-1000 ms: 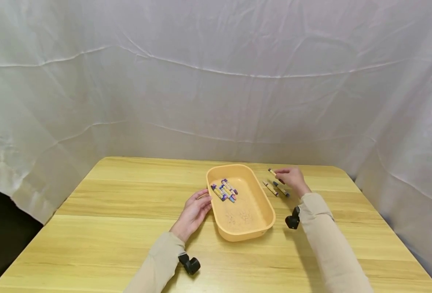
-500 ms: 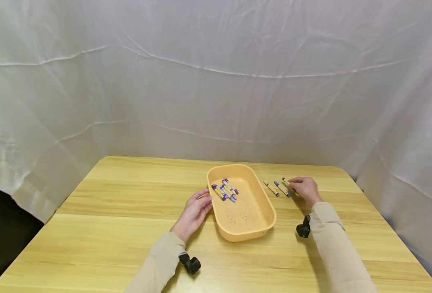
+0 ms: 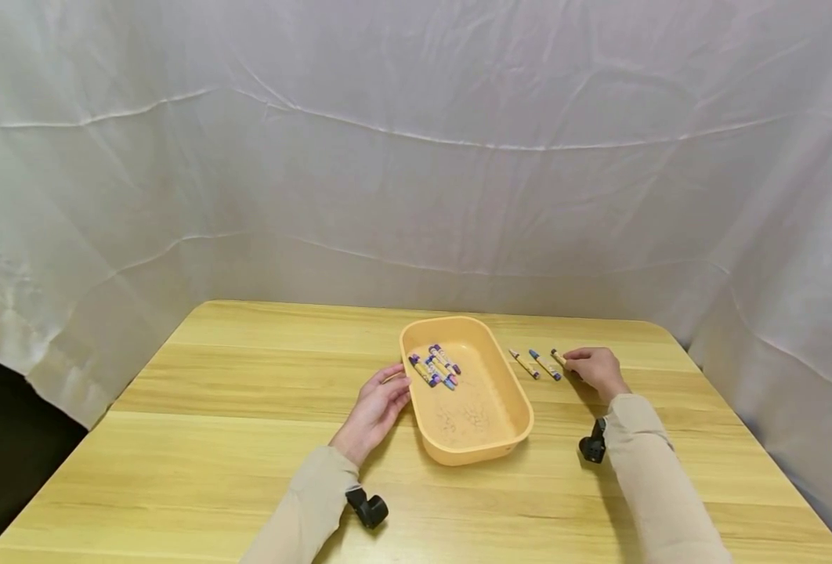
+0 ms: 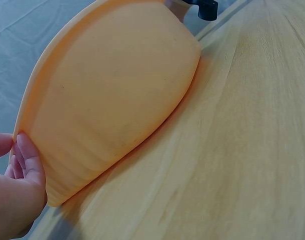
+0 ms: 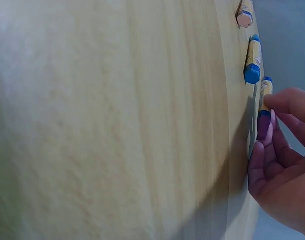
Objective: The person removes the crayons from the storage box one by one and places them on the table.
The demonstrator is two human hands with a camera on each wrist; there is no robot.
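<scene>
- Several crayons (image 3: 434, 366) are lying bunched in the far half of the orange plastic tub (image 3: 490, 439) in the head view, while its near half is showing only faint marks. The left hand (image 3: 375, 406) is resting against the tub's left rim, fingers relaxed and slightly spread. Three more crayons are lying side by side on the wooden table (image 3: 197, 439) to the tub's right; the right hand (image 3: 597, 368) is pinching the outermost crayon (image 3: 559, 358).
- Left wrist view: fingertips (image 4: 27, 155) are touching the tub's (image 4: 112, 95) outer wall at its rim; the inside is hidden.
- Right wrist view: thumb and fingers (image 5: 287, 107) are closing on the outermost crayon (image 5: 264, 92), which is lying on the table just beside a blue-tipped crayon (image 5: 253, 61).
</scene>
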